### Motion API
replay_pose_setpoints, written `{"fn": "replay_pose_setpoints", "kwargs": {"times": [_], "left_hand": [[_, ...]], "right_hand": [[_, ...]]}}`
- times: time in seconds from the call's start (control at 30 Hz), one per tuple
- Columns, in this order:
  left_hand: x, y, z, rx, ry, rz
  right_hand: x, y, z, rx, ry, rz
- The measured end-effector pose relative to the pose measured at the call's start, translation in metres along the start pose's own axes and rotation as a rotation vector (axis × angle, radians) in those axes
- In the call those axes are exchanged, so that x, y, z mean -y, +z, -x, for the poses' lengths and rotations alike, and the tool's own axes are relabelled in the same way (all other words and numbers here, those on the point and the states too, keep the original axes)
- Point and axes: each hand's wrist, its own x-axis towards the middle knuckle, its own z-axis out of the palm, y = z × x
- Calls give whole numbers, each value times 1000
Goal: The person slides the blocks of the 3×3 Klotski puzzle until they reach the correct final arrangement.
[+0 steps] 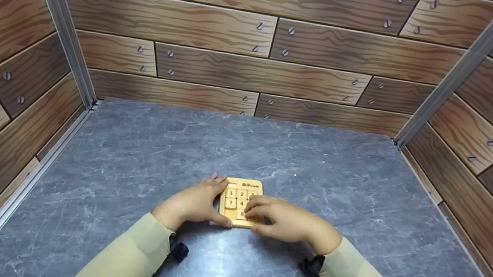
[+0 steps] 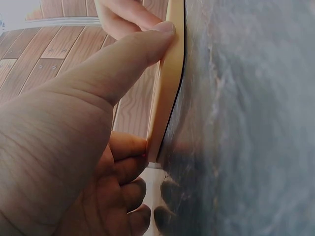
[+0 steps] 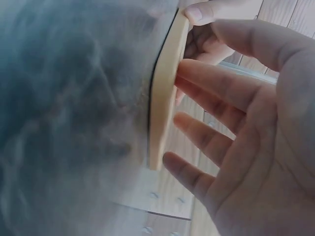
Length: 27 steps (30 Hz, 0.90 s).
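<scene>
A small wooden sliding number puzzle (image 1: 241,224) lies flat on the table, its tiles 1, 2, 7, 4 and 8 readable. The slot at its near left corner (image 1: 229,215) holds no tile. My left hand (image 1: 193,203) holds the frame's left side, thumb at the near edge and fingers at the far left corner. My right hand (image 1: 282,220) reaches over the right side, fingertips touching the tiles and hiding some of them. Both wrist views show the frame's side edge (image 2: 170,73), with the right fingers (image 3: 216,81) extended over it in the right wrist view.
A grey marbled tabletop (image 1: 186,139) spreads around the puzzle. Wood-patterned walls (image 1: 217,64) close it off at the back and both sides, with metal posts (image 1: 66,37) at the back corners. Dark straps with small devices (image 1: 178,251) sit at both wrists.
</scene>
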Motion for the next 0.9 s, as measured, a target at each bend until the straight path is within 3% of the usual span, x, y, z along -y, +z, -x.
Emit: {"fn": "replay_pose_setpoints", "kwargs": {"times": [0.27, 0.6, 0.9], "left_hand": [[1, -1, 0, 2, -2, -1], [2, 3, 2, -5, -1, -8], [-1, 0, 1, -2, 0, -18]], "right_hand": [[-1, 4, -7, -44, 13, -26], [-3, 12, -12, 71, 59, -26], [1, 13, -14, 50, 63, -1]]}}
